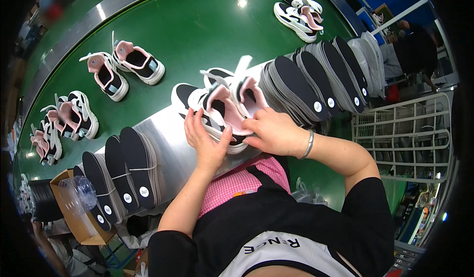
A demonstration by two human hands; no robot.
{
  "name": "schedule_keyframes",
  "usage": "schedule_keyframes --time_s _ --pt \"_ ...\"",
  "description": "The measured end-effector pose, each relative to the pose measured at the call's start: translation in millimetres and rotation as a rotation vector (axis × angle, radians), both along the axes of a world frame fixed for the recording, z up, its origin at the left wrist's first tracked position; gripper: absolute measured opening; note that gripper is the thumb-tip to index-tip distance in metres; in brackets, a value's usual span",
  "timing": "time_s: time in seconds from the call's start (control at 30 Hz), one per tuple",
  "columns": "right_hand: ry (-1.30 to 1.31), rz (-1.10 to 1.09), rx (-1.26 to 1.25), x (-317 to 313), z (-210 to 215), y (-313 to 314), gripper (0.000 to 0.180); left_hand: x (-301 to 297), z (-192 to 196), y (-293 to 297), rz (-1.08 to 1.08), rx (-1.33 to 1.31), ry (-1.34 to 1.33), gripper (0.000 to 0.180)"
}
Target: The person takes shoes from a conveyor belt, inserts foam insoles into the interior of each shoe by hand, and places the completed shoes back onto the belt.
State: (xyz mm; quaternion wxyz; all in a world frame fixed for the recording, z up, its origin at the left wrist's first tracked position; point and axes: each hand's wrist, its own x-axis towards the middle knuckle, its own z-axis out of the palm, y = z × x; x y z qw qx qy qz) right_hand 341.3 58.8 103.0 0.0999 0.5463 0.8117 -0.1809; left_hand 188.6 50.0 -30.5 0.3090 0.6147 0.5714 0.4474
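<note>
A white and black sneaker with pink lining (217, 111) rests on the metal ledge in front of me. My left hand (206, 141) is wrapped round its near side, thumb toward the heel. Bent fingers of my right hand (277, 131) grip the collar at the heel; the fingertips are partly hidden, and whether they also hold something small cannot be told. Touching this shoe on the far right side is its matching sneaker (251, 98), tongue pulled up. Stacks of dark insoles (289, 87) stand just right of the shoes.
More insole stacks (133, 171), some banded, lie at left beside a cardboard box (94, 232) holding clear plastic. Sneaker pairs (121, 69) sit on the green table (197, 25), with another pair (299, 15) at far right. A white wire rack (405, 134) stands right; people are beyond.
</note>
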Motion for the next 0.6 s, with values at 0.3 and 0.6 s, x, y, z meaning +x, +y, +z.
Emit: schedule_keyframes --time_s 0.3,0.6 --pt "0.086 -0.329 0.523 100 -2 6 0.033 -1 19 3 -0.074 0.206 -0.1 0.057" --pt "-0.043 -0.517 0.533 129 -12 18 0.038 -2 19 45 -0.03 -0.049 -0.2 0.026"
